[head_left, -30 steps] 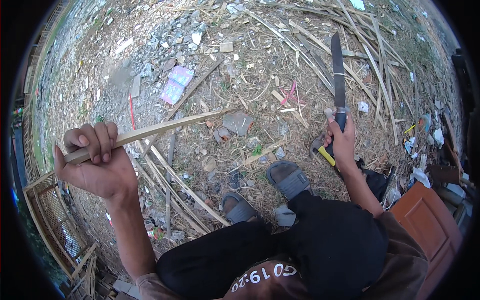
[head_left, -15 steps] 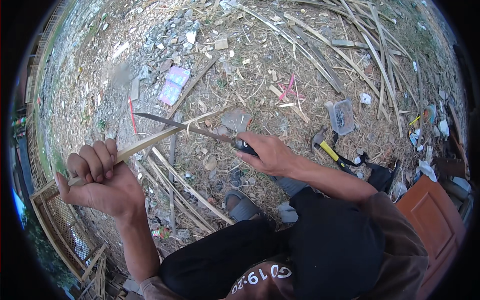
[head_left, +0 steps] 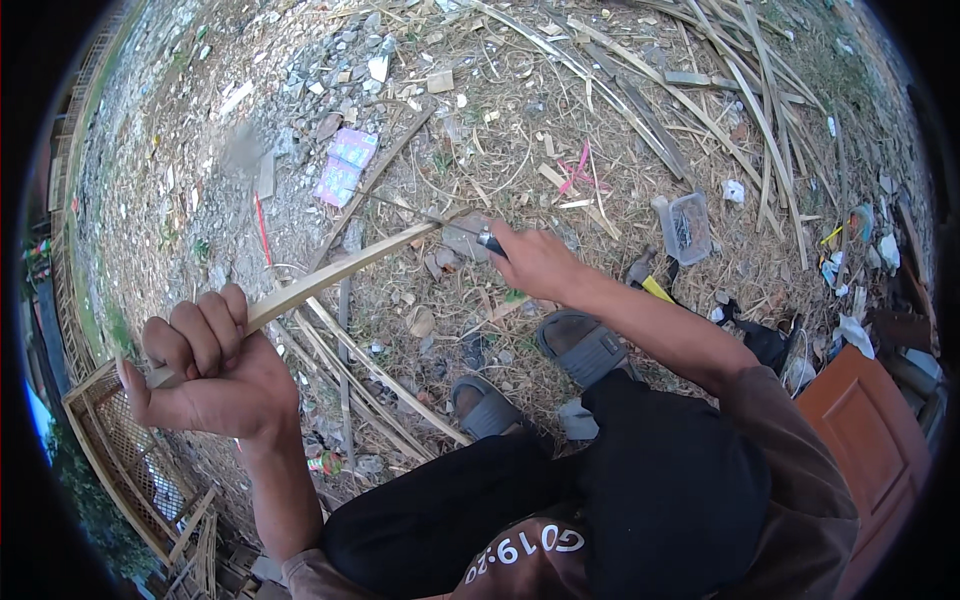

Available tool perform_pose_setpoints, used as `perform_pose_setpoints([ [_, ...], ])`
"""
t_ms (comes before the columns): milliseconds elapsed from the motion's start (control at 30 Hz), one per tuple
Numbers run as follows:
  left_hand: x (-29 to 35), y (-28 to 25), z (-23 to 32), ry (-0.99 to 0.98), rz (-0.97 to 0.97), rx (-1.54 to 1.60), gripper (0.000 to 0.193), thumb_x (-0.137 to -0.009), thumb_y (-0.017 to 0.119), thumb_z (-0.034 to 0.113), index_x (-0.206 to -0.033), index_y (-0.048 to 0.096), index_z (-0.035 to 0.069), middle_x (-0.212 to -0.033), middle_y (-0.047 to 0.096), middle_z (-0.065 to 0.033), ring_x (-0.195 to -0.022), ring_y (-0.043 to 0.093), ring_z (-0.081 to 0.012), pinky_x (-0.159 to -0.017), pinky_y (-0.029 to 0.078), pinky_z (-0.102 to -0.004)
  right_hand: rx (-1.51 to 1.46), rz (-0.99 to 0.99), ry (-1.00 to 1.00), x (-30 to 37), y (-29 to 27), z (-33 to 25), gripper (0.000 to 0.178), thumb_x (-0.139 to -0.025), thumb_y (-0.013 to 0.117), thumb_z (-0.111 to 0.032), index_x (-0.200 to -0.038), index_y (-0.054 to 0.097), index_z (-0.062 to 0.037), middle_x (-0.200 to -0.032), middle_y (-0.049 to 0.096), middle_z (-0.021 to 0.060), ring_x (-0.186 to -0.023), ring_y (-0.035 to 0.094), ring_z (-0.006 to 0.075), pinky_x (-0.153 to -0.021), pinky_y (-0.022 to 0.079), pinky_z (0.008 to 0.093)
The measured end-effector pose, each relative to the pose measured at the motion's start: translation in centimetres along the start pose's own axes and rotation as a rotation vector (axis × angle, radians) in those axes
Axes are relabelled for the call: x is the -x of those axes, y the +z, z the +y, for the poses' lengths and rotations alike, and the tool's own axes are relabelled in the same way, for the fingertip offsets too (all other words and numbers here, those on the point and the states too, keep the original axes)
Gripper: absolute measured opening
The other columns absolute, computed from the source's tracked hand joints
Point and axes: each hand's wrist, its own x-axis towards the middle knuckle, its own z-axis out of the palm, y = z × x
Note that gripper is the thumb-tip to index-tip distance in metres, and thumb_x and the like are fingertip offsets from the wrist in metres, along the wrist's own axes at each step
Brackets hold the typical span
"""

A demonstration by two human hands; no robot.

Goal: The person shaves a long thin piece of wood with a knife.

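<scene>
My left hand (head_left: pixel 215 375) is closed around the near end of a pale bamboo strip (head_left: pixel 340 271), which slants up and away to the right. In my right hand (head_left: pixel 540 262) is the black handle of a long-bladed knife (head_left: pixel 492 243). Its thin dark blade reaches left from the handle, at the far end of the strip; motion partly blurs it, and I cannot tell whether it touches the strip.
Long split strips (head_left: pixel 360 375) lie below the held one, and more are heaped at the far right. A clear plastic box (head_left: pixel 686 230) and a yellow-handled hammer (head_left: pixel 655 288) rest to the right. A reddish-brown panel (head_left: pixel 868 440) stands at lower right.
The knife has slid along the strip from its middle to its far end, my right hand moving slightly up and right. A small curl on the strip's middle no longer shows there.
</scene>
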Motion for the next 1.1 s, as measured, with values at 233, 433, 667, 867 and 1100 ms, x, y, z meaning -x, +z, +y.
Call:
perform_pose_setpoints([
  [233,0.6,-0.6,0.3,0.031,-0.071,-0.001,0.049,-0.09,0.042,0.05,-0.057,0.023,0.018,-0.046,0.018,0.0044,-0.046,0.01,-0.0095,-0.051,0.016,-0.0294,-0.247,0.145,-0.221,0.8,-1.0,-5.2,0.027,-0.09,0.06,-0.023,-0.099,0.046,-0.0015,-0.066,0.061,0.0198,-0.061,0.061,0.0427,-0.052,0.048,0.0497],
  [433,1.0,-0.6,0.1,0.048,-0.147,-0.005,0.05,-0.091,0.041,0.05,-0.057,0.023,0.018,-0.045,0.018,0.0038,-0.044,0.01,-0.0091,-0.049,0.015,-0.0295,-0.009,-0.09,0.189,1.4,-0.3,1.2,0.028,-0.092,0.059,-0.023,-0.103,0.045,-0.0005,-0.064,0.06,0.0216,-0.061,0.062,0.0428,-0.053,0.049,0.0495],
  [667,0.6,-0.8,-0.3,0.033,-0.189,0.024,0.049,-0.09,0.041,0.051,-0.057,0.023,0.019,-0.043,0.019,0.004,-0.042,0.01,-0.0087,-0.048,0.016,-0.0292,-0.093,-0.079,0.136,2.5,-0.2,0.6,0.029,-0.093,0.056,-0.023,-0.105,0.045,0.0006,-0.062,0.058,0.0225,-0.06,0.062,0.0426,-0.056,0.047,0.051],
  [867,1.7,-1.5,0.1,0.045,-0.327,0.039,0.047,-0.09,0.041,0.048,-0.056,0.026,0.019,-0.042,0.022,0.0044,-0.04,0.012,-0.0086,-0.048,0.018,-0.0291,-0.393,-0.069,-0.098,0.9,-2.5,-3.5,0.031,-0.097,0.052,-0.029,-0.11,0.047,-0.0015,-0.07,0.06,0.021,-0.064,0.061,0.0407,-0.057,0.046,0.0476],
  [1100,1.5,-2.4,0.2,0.028,-0.398,0.064,0.047,-0.089,0.043,0.046,-0.055,0.027,0.018,-0.041,0.024,0.0041,-0.038,0.015,-0.0086,-0.048,0.019,-0.0294,-0.191,-0.219,0.254,0.6,-0.8,0.0,0.033,-0.097,0.054,-0.03,-0.112,0.046,-0.0013,-0.07,0.058,0.0197,-0.058,0.059,0.0366,-0.054,0.044,0.0458],
])
